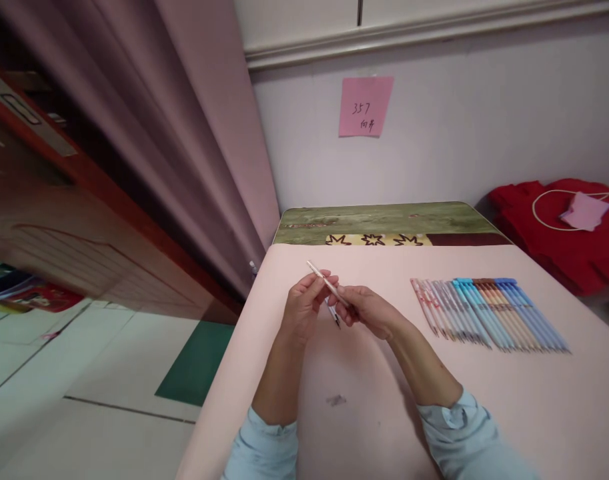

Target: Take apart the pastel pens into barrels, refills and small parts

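Both hands are closed on a slender white pen (314, 269), held slantwise above the table with its upper end pointing away to the left. My left hand (307, 301) pinches it near the middle. The fingers of my right hand (368, 309) wrap its lower end, so that end is hidden. Under the hands a thin pen-like piece with a dark tip (337, 321) lies on the pink tabletop (379, 263), partly covered by the fingers. To the right, several pens (489, 317) lie side by side in a neat row, grouped in pinkish-white, grey, light blue, brown and blue.
A small clear scrap (336, 400) lies on the table between my forearms. A green patterned board (369, 217) edges the table's far side against the wall. Right of the table sits a red cloth-like heap (524, 233). A purple curtain (204, 120) and wooden door (109, 233) stand left.
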Motion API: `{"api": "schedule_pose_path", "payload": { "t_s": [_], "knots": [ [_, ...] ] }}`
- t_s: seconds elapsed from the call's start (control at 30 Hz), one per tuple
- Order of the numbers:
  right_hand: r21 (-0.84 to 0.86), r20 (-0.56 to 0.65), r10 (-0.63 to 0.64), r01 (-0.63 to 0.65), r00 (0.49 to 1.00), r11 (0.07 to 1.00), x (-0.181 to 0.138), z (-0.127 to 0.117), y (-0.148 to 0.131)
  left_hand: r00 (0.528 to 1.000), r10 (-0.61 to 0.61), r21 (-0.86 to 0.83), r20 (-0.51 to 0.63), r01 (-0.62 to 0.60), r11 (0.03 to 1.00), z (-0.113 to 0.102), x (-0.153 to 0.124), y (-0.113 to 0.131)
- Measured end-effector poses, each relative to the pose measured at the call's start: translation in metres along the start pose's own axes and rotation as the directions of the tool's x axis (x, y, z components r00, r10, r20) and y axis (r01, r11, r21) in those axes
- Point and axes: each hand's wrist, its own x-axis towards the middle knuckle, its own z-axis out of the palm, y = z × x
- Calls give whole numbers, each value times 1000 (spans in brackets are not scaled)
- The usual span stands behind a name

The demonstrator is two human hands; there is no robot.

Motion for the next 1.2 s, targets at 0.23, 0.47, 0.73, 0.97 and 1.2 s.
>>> {"api": "schedule_pose_path", "payload": {
  "t_s": [0.23,0.47,0.73,0.97,1.2],
  "knots": [
    [-195,-208,-164,124,964,973,2,5,4,983,27,-28,-184,-33,999,2,5,-7],
    [-164,-144,-100,76,985,984,-1,5,0,979,38,-15,-200,-41,999,1,4,-5],
    [-185,-123,-49,25,991,982,-3,7,-2,982,48,2,-185,-49,999,1,5,-6],
    [-182,-168,-63,32,984,983,-3,6,-4,977,39,-15,-208,-43,999,1,5,-5],
    [-179,-194,-96,61,976,982,-1,3,-3,970,6,-8,-245,-8,1000,3,4,-7]
  ]
}}
